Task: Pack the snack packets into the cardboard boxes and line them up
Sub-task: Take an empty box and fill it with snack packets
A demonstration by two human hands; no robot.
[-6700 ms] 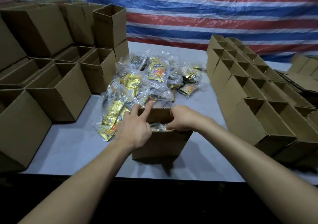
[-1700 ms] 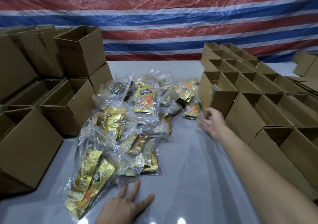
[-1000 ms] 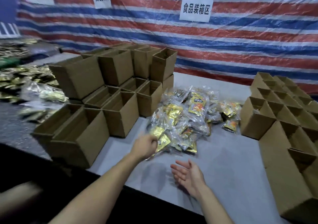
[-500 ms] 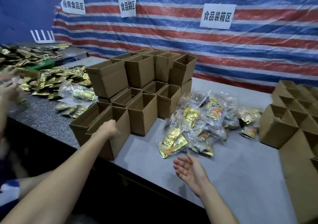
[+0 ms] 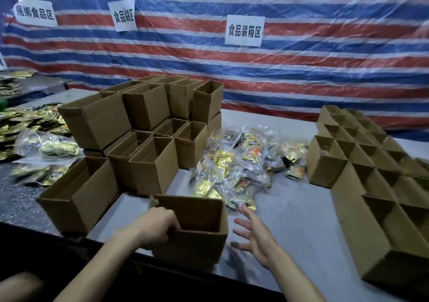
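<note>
Now left fingers (image 5: 172, 227) gripping cardboard box (image 5: 192, 246) newly pulled forward, right fingers (image 5: 246, 213) splayed, empty

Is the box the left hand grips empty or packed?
Looks empty: the box gripped by the left hand shows only bare inner walls; its floor is hidden.

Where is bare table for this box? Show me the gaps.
Biggest bare patch: grey table between the held box, the snack pile and the right-hand box rows. A narrower strip runs behind the pile, by the tarp. Left is crowded: stacked boxes.
</note>
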